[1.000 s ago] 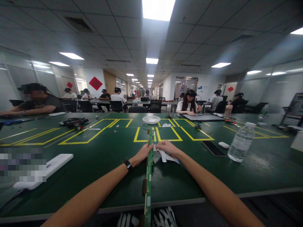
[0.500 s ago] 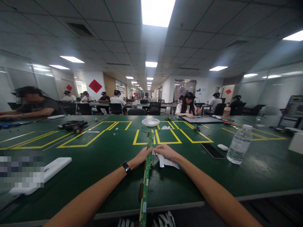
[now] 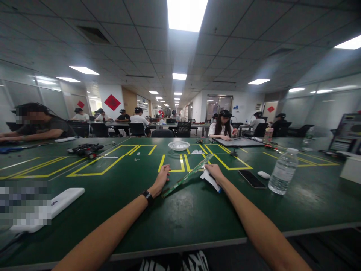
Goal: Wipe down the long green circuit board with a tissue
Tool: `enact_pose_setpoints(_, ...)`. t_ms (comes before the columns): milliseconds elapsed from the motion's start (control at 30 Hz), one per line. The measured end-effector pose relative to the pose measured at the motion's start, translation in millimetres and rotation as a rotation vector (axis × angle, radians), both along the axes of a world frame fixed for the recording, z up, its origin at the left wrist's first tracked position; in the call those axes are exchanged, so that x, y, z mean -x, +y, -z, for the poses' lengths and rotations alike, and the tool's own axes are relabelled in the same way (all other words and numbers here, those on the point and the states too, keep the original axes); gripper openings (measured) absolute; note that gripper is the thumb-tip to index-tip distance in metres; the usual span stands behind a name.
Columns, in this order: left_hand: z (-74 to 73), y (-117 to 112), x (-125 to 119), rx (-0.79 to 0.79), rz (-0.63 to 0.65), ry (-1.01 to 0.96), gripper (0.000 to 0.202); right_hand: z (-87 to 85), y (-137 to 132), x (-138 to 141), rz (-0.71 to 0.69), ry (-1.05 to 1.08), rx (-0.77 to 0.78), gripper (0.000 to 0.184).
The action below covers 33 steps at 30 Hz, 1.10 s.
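A long, narrow green circuit board [image 3: 186, 177] slants across the space between my hands, its far end up to the right. At that far end, my right hand [image 3: 214, 173] is closed, with the board's edge at its fingertips. A white piece of paper or label sheet [image 3: 210, 179] with a blue corner hangs from the same hand. My left hand [image 3: 163, 178], with a dark watch on its wrist, is to the left of the board, apart from it. Its fingers are partly curled, with nothing visible between them.
Beyond the board, a clear round dish [image 3: 178, 146] stands on the green table [image 3: 180, 229] with yellow tape outlines. On the right are a phone [image 3: 252, 179], a white mouse [image 3: 264, 175] and a water bottle [image 3: 283, 171]. A white power bank [image 3: 66, 199] lies left. Several people sit farther off.
My left hand has let go of the circuit board and moved left. The board has swung from pointing toward me to a slant, and my right hand has shifted right with the paper.
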State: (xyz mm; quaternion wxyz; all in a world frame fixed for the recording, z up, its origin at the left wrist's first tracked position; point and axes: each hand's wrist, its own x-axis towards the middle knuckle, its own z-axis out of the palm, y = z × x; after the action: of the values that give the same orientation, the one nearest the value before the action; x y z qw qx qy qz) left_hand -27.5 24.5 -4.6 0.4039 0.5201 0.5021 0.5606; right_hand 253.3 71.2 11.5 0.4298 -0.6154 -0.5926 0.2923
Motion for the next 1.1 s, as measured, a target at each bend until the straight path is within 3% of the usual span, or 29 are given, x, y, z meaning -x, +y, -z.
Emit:
enact_pose_setpoints(100, -3.7, -1.5, 1.8, -0.013, -0.050, 0.021, 0.032, 1.4, 10.6, -26.3, 0.122, -0.210, -0.005, 0.031)
enact_pose_setpoints(233, -2.4, -1.4, -0.3, -0.033, -0.028, 0.065, 0.030, 2.9, 18.7, -45.5, 0.177, -0.315, 0.012, 0.028)
enact_pose_setpoints(533, 7.9, 6.7, -2.9, -0.004, 0.033, 0.108, 0.032, 12.3, 22.8, -69.5, 0.370, -0.579, 0.120, 0.042)
enact_pose_setpoints(700, 6.4, 2.8, -2.9, -0.004, 0.025, 0.105, 0.034, 15.9, 20.0, -65.6, 0.436, -0.761, 0.062, 0.047)
enact_pose_setpoints(900, 4.6, -2.4, -4.7, 0.001, 0.056, 0.125, 0.036, 21.6, 20.8, -58.8, 0.217, -0.901, 0.048, 0.037)
enact_pose_setpoints(1100, 4.3, -6.7, -7.7, -0.048, 0.097, 0.189, 0.032, 29.8, 26.7, -60.7, 0.138, -0.966, 0.107, 0.046)
